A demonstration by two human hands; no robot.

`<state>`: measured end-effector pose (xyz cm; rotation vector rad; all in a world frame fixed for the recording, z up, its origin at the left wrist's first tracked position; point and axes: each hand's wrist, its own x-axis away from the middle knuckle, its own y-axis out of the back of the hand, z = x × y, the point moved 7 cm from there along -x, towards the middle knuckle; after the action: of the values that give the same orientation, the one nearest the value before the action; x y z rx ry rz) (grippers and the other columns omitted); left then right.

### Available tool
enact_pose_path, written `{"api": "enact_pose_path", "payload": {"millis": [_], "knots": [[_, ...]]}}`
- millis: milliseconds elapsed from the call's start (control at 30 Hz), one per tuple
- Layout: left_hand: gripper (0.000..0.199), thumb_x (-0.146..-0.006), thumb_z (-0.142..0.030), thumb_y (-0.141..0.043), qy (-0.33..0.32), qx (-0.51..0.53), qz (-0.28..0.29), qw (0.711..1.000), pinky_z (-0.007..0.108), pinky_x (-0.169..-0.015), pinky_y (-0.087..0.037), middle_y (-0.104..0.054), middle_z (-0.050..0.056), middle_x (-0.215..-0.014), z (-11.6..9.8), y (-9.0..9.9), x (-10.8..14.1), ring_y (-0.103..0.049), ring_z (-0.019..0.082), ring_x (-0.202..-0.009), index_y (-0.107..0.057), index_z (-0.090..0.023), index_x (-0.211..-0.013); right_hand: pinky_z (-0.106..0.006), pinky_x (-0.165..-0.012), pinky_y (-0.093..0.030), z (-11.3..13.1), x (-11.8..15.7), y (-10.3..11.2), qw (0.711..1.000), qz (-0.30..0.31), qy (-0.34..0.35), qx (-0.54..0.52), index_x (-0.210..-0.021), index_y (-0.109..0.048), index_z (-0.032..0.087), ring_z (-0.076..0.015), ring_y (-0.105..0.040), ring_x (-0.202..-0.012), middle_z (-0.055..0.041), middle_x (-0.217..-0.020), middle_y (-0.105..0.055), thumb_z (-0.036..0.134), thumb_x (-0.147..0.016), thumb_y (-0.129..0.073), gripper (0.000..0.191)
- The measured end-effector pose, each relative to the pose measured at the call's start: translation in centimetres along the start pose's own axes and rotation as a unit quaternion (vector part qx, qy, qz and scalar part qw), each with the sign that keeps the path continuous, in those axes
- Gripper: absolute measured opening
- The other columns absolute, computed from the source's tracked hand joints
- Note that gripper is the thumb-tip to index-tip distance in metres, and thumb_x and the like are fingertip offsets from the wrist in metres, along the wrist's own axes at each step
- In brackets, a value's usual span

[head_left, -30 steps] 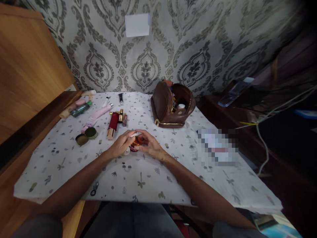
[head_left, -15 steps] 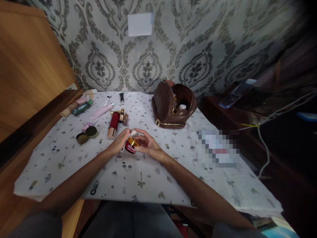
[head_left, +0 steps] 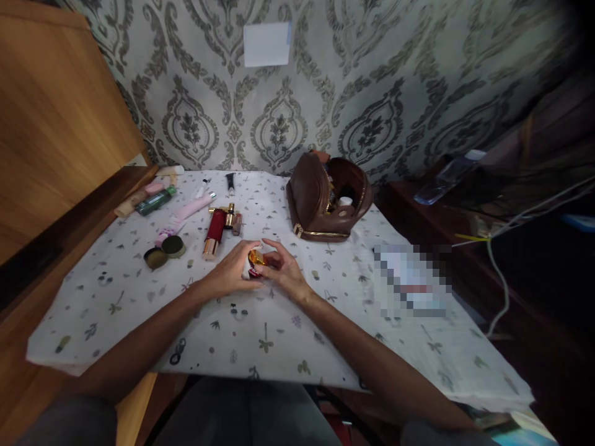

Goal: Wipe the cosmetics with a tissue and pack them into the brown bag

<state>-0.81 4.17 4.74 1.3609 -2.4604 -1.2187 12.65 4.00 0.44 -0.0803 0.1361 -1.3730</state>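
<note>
A small red jar with a gold lid (head_left: 256,259) is held between my two hands above the cloth-covered table (head_left: 264,347). My left hand (head_left: 232,269) wraps round its left side, with something white showing against the palm. From the right, my right hand (head_left: 284,269) grips the jar, thumb across its front and fingers behind. Left of the hands lie a red bottle with a rose-gold cap (head_left: 214,232), a gold bottle (head_left: 229,217) and a small pinkish tube (head_left: 237,224).
An open brown bag (head_left: 320,204) stands at the back. A round open compact (head_left: 173,246), a pink tube (head_left: 195,207), a green bottle (head_left: 155,202) and a small black tube (head_left: 230,183) lie at the left. A blurred-out item (head_left: 411,279) is at the right.
The jar has moved slightly right and up and is turned, so less of its red label shows. My left hand has come further round it.
</note>
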Motion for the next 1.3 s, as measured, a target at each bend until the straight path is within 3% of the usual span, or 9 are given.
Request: {"api": "enact_pose_path", "payload": {"millis": [133,400,500,700,900,1000,1100,1200,1300], "knots": [[0.085,-0.074,-0.032,-0.077,0.031,-0.035,0.003,0.999,0.045,-0.106,-0.045,-0.049,0.016,-0.14,-0.1,-0.2,0.2,-0.051,0.034,-0.13,-0.03,-0.019,-0.144,-0.038,-0.083,-0.052,-0.4,-0.1,0.3,1.0,-0.012,-0.018,0.016,-0.123,-0.06,0.021,-0.0182,-0.063,-0.08,0.0014,-0.083,-0.065,0.047,-0.059,-0.089,0.075],[0.068,-0.077,-0.043,-0.071,0.122,-0.008,0.048,0.991,0.033,-0.072,-0.051,-0.066,0.006,-0.102,0.0,0.5,0.3,-0.066,0.027,-0.09,-0.04,-0.018,-0.132,-0.033,-0.076,-0.053,1.0,0.5,-0.4,0.999,0.046,-0.019,0.008,-0.124,-0.057,0.021,-0.0166,-0.063,-0.08,0.0003,-0.086,-0.062,0.056,-0.077,-0.074,0.061],[0.064,-0.081,-0.045,-0.068,0.111,0.004,0.079,0.991,0.03,-0.069,-0.048,-0.065,0.004,-0.098,-0.2,0.6,0.4,-0.065,0.024,-0.084,-0.039,-0.019,-0.133,-0.03,-0.068,-0.053,1.0,0.5,-0.4,0.997,0.059,-0.018,0.044,-0.128,-0.054,0.021,-0.0136,-0.061,-0.068,0.0024,-0.081,-0.059,0.058,-0.079,-0.07,0.063],[0.059,-0.093,-0.05,-0.056,0.062,0.025,0.104,0.992,0.031,-0.076,-0.046,-0.062,0.007,-0.117,-0.8,0.6,0.5,-0.062,0.021,-0.086,-0.036,-0.02,-0.139,-0.026,-0.05,-0.045,1.1,0.4,0.3,0.988,0.031,-0.017,0.15,-0.131,-0.054,0.016,-0.0117,-0.054,-0.053,0.0041,-0.07,-0.056,0.063,-0.084,-0.061,0.067],[0.055,-0.096,-0.053,-0.05,0.081,-0.005,0.066,0.994,0.027,-0.061,-0.041,-0.057,-0.003,-0.073,0.0,1.4,0.5,-0.052,0.016,-0.06,-0.043,-0.018,-0.138,-0.025,-0.049,-0.042,1.1,0.4,0.2,0.982,0.034,-0.016,0.183,-0.116,-0.064,0.015,-0.0115,-0.051,-0.051,0.0031,-0.063,-0.056,0.065,-0.086,-0.057,0.059],[0.046,-0.097,-0.049,-0.049,0.057,-0.001,0.039,0.998,0.03,-0.073,-0.049,-0.069,0.003,-0.097,0.0,1.5,0.3,-0.063,0.02,-0.077,-0.048,-0.02,-0.133,-0.025,-0.049,-0.042,0.9,0.3,0.4,0.984,0.036,-0.009,0.175,-0.116,-0.064,0.016,-0.0119,-0.052,-0.05,0.0031,-0.062,-0.055,0.064,-0.085,-0.059,0.058],[0.038,-0.099,-0.043,-0.045,0.016,0.004,0.01,1.0,0.037,-0.096,-0.049,-0.065,0.011,-0.13,-0.2,1.5,0.1,-0.064,0.026,-0.113,-0.051,-0.02,-0.129,-0.026,-0.048,-0.043,0.6,0.2,0.5,0.987,0.035,-0.003,0.16,-0.116,-0.064,0.017,-0.0125,-0.052,-0.049,0.0029,-0.061,-0.056,0.062,-0.085,-0.061,0.055],[0.034,-0.101,-0.039,-0.04,-0.022,-0.014,-0.014,1.0,0.041,-0.107,-0.045,-0.062,0.014,-0.136,-0.3,1.4,0.1,-0.057,0.027,-0.129,-0.053,-0.019,-0.126,-0.026,-0.046,-0.044,0.4,0.1,0.5,0.988,0.037,-0.001,0.152,-0.113,-0.065,0.018,-0.0129,-0.053,-0.048,0.0028,-0.061,-0.057,0.062,-0.085,-0.061,0.052],[0.04,-0.097,-0.042,-0.051,-0.026,-0.047,-0.003,0.999,0.044,-0.11,-0.044,-0.056,0.016,-0.143,0.0,1.0,0.1,-0.055,0.028,-0.132,-0.05,-0.019,-0.13,-0.026,-0.045,-0.044,0.4,0.1,0.4,0.988,0.036,-0.002,0.149,-0.111,-0.065,0.019,-0.0127,-0.053,-0.047,0.0031,-0.06,-0.056,0.061,-0.085,-0.061,0.05]]}}
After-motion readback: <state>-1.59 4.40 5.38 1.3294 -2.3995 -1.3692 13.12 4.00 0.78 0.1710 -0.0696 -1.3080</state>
